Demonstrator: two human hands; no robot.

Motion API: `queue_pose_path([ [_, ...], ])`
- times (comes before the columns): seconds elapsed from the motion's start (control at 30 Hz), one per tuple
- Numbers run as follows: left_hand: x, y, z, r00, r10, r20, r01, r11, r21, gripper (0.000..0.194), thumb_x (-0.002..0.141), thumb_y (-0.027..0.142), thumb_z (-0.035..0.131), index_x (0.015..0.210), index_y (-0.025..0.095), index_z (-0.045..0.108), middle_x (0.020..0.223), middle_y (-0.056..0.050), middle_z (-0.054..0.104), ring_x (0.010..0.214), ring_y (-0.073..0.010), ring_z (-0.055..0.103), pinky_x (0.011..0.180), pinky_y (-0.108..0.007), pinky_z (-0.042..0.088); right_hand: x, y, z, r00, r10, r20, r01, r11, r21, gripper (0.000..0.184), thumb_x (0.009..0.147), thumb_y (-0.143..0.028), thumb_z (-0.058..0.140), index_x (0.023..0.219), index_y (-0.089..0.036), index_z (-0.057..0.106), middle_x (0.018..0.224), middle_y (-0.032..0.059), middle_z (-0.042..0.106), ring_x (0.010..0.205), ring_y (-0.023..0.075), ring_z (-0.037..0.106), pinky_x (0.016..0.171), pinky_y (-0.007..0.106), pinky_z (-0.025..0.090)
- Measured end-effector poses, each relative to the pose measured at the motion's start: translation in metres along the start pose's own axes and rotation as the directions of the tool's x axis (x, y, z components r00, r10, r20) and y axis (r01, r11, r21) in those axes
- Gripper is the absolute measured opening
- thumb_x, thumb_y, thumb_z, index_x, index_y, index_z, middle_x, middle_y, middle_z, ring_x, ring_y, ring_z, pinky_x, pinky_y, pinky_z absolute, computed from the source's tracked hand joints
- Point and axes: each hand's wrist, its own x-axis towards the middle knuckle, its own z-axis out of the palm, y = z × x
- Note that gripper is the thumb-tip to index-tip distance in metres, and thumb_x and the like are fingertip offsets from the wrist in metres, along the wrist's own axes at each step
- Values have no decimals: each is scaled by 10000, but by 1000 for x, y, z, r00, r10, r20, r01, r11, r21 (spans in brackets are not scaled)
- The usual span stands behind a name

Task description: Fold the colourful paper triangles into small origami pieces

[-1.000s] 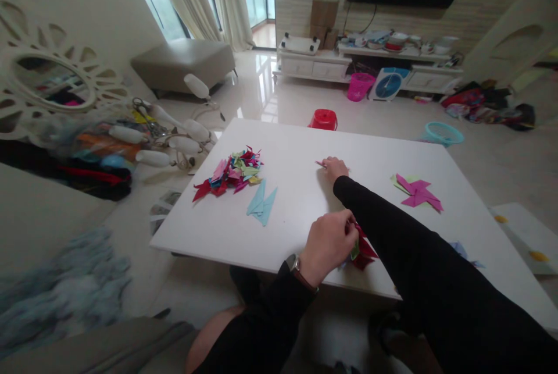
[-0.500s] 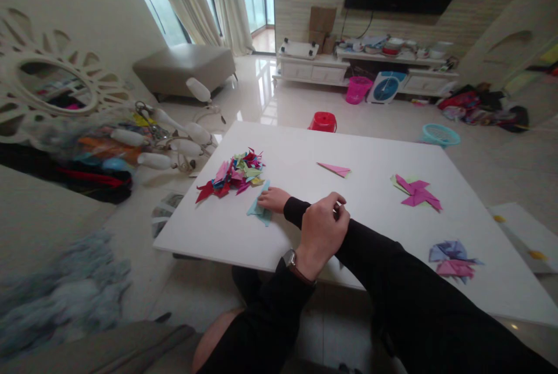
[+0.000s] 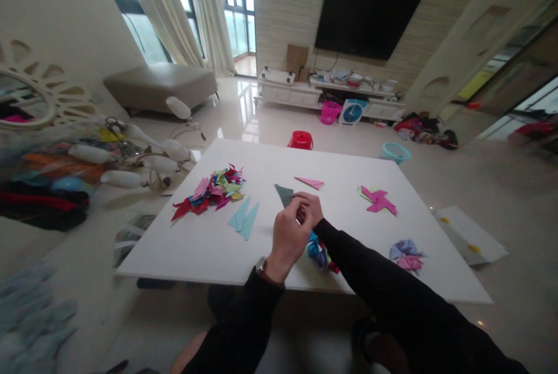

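Observation:
A grey-green folded paper piece (image 3: 284, 193) is pinched up in front of me above the white table (image 3: 209, 263). My right hand (image 3: 311, 205) closes its fingers on the right end of it. Close against that hand, my left hand (image 3: 289, 233), with a watch at the wrist, has thumb and fingers drawn together at the paper; its fingertips are partly hidden. To the left lie pointed light-blue folded papers (image 3: 244, 220). A heap of colourful origami pieces (image 3: 213, 191) is beyond them. Blue and purple folded pieces (image 3: 318, 252) sit partly under my right forearm.
A slim pink folded paper (image 3: 310, 182) rests near the table's middle. On the right are a magenta and green pinwheel shape (image 3: 377, 199) and a purple and pink folded piece (image 3: 407, 256). A red stool (image 3: 300, 140) stands past the far edge, a lamp (image 3: 152, 159) to the left.
My right hand has come back from the light-blue papers at the left and now meets my left hand, bringing the folded paper piece. The view has shifted, uncovering the blue and purple pieces.

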Motion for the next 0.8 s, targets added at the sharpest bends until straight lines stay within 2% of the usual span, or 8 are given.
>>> queue_pose_path([
  [0.07,-3,0,0,1000,4,7,-4,1000,1,96,868,183,565,917,202,646,736,9,665,652,-127,610,650,-236,465,-28,-2,-42,977,111,-183,-98,992,81,192,760,-377,736,742,-188,707,703,22,696,682,172,640,636,281,497],
  [0.13,-6,-3,7,999,5,43,-5,1000,9,93,855,168,574,896,199,651,736,10,674,658,-125,621,654,-233,478,-60,-1,-78,915,264,-306,-195,952,236,226,693,-383,794,718,-187,684,686,23,701,656,173,669,603,274,502],
  [0.27,-14,-14,34,979,11,203,-6,1000,-24,70,840,178,627,884,191,680,866,-26,739,771,-152,691,707,-253,538,-114,8,-119,811,470,-349,-286,839,463,352,568,-380,893,686,-189,622,670,17,700,642,177,703,570,260,514],
  [0.37,-21,-19,58,946,19,323,-13,1000,-20,97,828,203,685,921,194,711,947,-43,765,856,-182,718,771,-282,563,-130,15,-124,761,546,-350,-311,780,543,382,532,-376,908,680,-192,608,664,20,707,629,168,704,555,248,517],
  [0.43,-25,-20,70,923,29,383,-39,999,16,141,823,205,711,963,199,732,989,-51,773,886,-194,723,808,-294,566,-131,16,-121,752,574,-324,-314,744,589,382,521,-363,908,668,-197,596,643,11,697,614,160,696,550,245,520],
  [0.53,-27,-20,82,910,23,415,-61,995,78,212,802,204,752,1014,194,742,1029,-66,776,891,-205,730,834,-302,565,-125,11,-119,782,555,-284,-285,724,629,365,528,-346,904,657,-199,596,614,-10,670,597,145,677,561,245,527],
  [0.67,-23,-19,89,916,-1,400,-58,989,136,182,796,187,754,977,199,747,942,-52,785,828,-206,742,789,-295,564,-121,4,-121,804,535,-260,-272,719,639,338,569,-362,895,646,-194,613,616,-6,674,607,138,666,568,240,519],
  [0.8,-18,-21,94,917,-27,397,8,999,49,131,816,189,726,944,200,751,908,-39,788,815,-193,752,757,-272,571,-121,1,-123,819,521,-238,-260,709,656,321,593,-355,894,714,-197,642,695,-5,707,648,139,677,591,244,519],
])
